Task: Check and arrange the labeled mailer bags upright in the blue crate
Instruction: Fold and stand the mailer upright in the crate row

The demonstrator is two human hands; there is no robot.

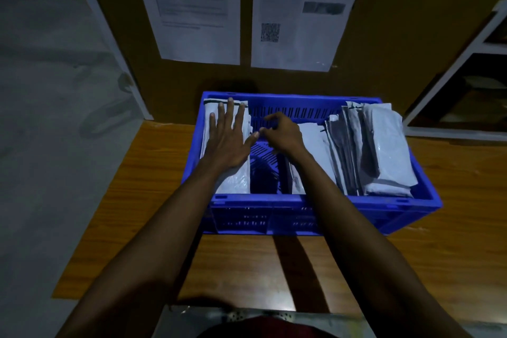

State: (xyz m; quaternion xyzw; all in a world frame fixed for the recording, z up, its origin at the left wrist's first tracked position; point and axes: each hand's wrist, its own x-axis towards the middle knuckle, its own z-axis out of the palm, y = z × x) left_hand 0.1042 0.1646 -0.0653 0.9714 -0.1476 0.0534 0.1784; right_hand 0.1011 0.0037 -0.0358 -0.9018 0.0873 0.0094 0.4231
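A left hand [227,140] presses flat, fingers spread, on glossy grey mailer bags [233,181] at the left end of a slotted blue plastic crate [301,211]. The right hand [282,134] curls mid-crate, its hold unclear. Crinkled upright bags [384,145] fill the right end.

Table [142,200]: wood-grain, dim light.
Wall [384,35]: brown, behind table, two printed sheets [189,8].
Floor [41,118]: grey, left of table.
Shelf [466,77]: white, right of table.

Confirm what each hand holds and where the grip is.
Left hand holds nothing: it presses flat on the left mailer bags. Right hand is curled at the middle bag; a grip cannot be told.
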